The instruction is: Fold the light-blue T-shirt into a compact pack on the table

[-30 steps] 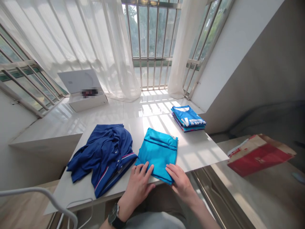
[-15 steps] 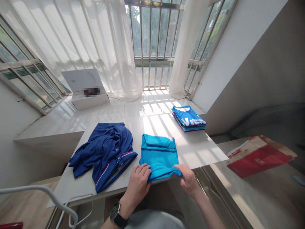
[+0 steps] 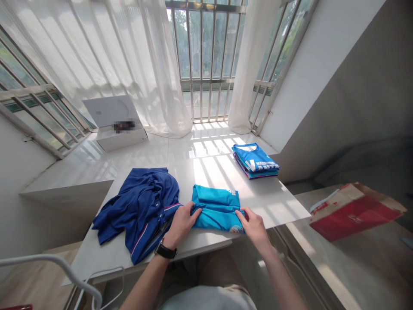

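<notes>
A light blue garment (image 3: pixel 216 206) lies folded on the white table (image 3: pixel 274 202) in front of me, its upper and lower parts meeting along a crease across the middle. My left hand (image 3: pixel 183 220), with a black watch on the wrist, pinches its left edge near that crease. My right hand (image 3: pixel 253 224) pinches the right edge at about the same height. A small print shows at its lower right corner. To the left lies a crumpled dark blue polo shirt (image 3: pixel 142 206), touching or very near my left hand.
A stack of folded shirts (image 3: pixel 256 160) sits at the table's back right. An open white box (image 3: pixel 122 137) stands on the window sill at the back left. A red and brown paper bag (image 3: pixel 355 211) is at the right, beyond the table. A grey tube (image 3: pixel 64 262) curves at the lower left.
Both hands have moved away from me, carrying the garment's near edge up to the middle. The garment is now shorter, and the print on its folded part has come into view.
</notes>
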The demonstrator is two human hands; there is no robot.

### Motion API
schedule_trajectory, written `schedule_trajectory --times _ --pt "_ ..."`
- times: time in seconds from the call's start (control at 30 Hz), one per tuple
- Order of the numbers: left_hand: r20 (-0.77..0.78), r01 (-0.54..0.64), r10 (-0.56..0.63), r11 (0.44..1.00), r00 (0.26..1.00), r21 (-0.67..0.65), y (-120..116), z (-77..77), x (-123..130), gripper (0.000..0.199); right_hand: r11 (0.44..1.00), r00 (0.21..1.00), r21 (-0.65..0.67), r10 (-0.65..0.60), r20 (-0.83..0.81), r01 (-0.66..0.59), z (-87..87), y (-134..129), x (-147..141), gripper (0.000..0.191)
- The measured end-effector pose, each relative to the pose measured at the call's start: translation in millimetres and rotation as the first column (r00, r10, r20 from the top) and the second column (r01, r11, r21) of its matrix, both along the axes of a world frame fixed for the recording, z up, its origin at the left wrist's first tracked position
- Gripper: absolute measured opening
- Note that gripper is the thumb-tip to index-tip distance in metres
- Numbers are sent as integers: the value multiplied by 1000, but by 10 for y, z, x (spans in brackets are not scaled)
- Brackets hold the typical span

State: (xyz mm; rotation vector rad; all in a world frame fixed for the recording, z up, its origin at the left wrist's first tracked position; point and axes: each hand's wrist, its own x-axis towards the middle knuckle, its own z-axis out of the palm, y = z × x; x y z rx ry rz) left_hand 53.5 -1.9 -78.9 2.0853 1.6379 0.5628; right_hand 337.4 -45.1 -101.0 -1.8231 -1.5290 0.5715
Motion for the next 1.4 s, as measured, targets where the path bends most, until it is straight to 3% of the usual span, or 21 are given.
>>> schedule_trajectory --times 0.17,0.23,0.33,0.47,0.6,0.8,0.97,1.1,1.23,1.3,1.4 --pt "-236 -66 66 998 970 10 -36 30 50 30 998 966 -54 -22 258 37 -59 31 75 41" --pt "-264 -67 74 997 962 36 -54 45 58 25 997 941 -38 -44 335 61 -42 16 76 35" --pt "-202 -22 56 986 978 164 -63 52 72 20 990 929 110 -118 352 84 35 -20 20 29" --pt "-162 168 -118 926 980 339 -86 50 117 22 934 951 337 11 310 -121 92 -61 -132 27" --pt "-253 363 -297 889 921 277 -75 23 146 16 928 923 293 111 369 -229 -36 -31 -240 26" --pt "-395 323 -231 928 889 185 144 48 154 16 936 910 241 152 387 -258 -144 317 -239 31" --pt "-426 359 -261 918 866 168 403 244 129 22 937 904 208 187 385 -282 -112 752 -236 36" --pt "-369 294 -220 943 903 157 621 371 -27 21 943 957 262 139 255 -207 -162 887 -245 35" --pt "-260 166 -133 980 956 108 749 299 -225 21 936 984 334 54 171 -109 -228 889 -214 36" --pt "-195 106 -84 988 977 109 758 228 -281 19 952 998 305 -4 66 -16 -258 897 -159 41" --pt "-98 64 -49 987 994 150 734 145 -295 15 976 976 143 -139 -166 163 -296 928 -54 52"
